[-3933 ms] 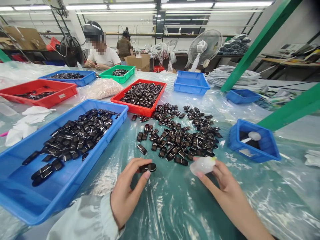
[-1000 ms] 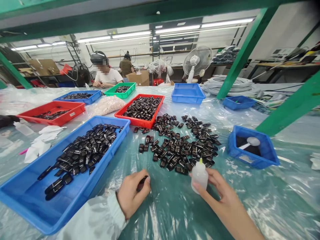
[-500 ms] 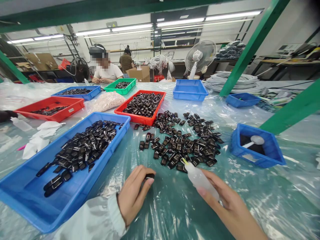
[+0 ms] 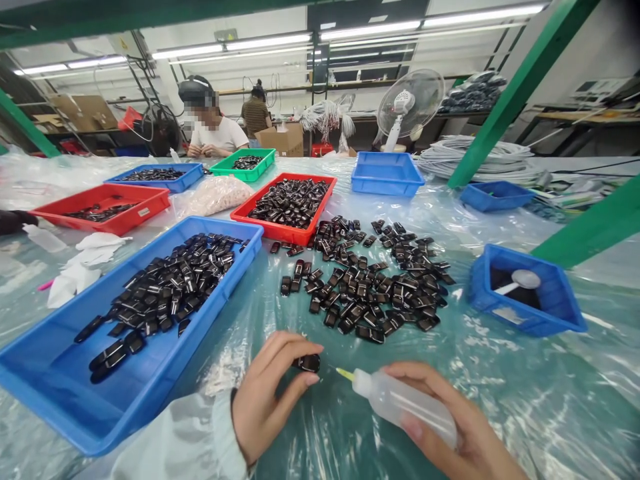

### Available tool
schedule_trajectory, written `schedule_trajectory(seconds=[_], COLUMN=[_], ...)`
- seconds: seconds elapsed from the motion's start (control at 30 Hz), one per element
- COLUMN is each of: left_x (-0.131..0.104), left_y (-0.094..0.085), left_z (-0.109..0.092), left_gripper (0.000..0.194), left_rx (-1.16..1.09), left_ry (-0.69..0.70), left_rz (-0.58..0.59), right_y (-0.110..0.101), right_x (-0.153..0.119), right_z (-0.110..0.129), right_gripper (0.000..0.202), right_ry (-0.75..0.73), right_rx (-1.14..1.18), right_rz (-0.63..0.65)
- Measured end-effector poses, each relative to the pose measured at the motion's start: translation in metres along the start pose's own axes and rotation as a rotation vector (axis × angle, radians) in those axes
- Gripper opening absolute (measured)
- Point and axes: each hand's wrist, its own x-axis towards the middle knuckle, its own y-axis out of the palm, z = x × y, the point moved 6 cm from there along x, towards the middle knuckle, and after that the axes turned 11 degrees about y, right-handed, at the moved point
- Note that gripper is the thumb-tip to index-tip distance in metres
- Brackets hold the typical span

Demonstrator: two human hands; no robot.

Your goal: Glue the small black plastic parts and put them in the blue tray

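Observation:
Between the thumb and fingers of my left hand [image 4: 274, 393] is a small glossy black plastic piece [image 4: 309, 363], partly hidden by the fingers. My right hand [image 4: 445, 413] is wrapped round a translucent squeeze bottle [image 4: 400, 397], tilted so its yellow needle tip [image 4: 345, 374] points left at the black piece. A small gap separates tip and piece. Just beyond both hands lies a loose pile of similar black pieces [image 4: 370, 287] on the plastic-covered table. A large blue tray [image 4: 220, 313] with more of these pieces stands left of my left hand.
A red tray [image 4: 285, 231] of black pieces stands behind the pile. At right, a small blue bin [image 4: 530, 323] holds dark material and a spoon [image 4: 525, 279]. A green post [image 4: 595, 223] slants beside it. A co-worker [image 4: 220, 133] sits across the table.
The bottle has swung left and down from the pile's edge towards my left hand, its tip now near the black piece. More of that piece shows between my left fingers.

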Motion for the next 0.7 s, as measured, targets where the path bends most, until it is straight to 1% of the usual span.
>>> schedule_trajectory(seconds=[0.2,0.27,0.37,0.43,0.6,0.7], left_x=[-0.001,-0.0009,-0.0013,-0.0017,-0.0018,-0.0019], left_y=[0.003,0.003,0.0032,0.004,0.0065,0.007], left_z=[-0.0013,-0.0018,-0.0027,-0.0032,-0.0075,-0.01], left_gripper=[0.022,0.022,0.022,0.022,0.025,0.024], left_rx=[-0.019,-0.012,0.003,0.012,0.036,0.048], left_ry=[0.0,0.001,0.009,0.02,0.115,0.154], left_rz=[0.05,0.054,0.062,0.076,0.109,0.114], right_y=[0.0014,0.0022,0.0022,0.0021,0.0023,0.0014], right_x=[0.0037,0.0025,-0.0003,-0.0012,0.0025,0.0048], right_z=[-0.0086,-0.009,-0.0084,-0.008,-0.009,-0.0075], right_gripper=[0.031,0.031,0.034,0.035,0.031,0.03], right_ry=[-0.022,-0.008,0.038,0.042,-0.027,-0.036], right_rx=[-0.088,-0.06,0.001,-0.007,-0.148,-0.127], right_rz=[0.116,0.105,0.04,0.022,0.124,0.145])
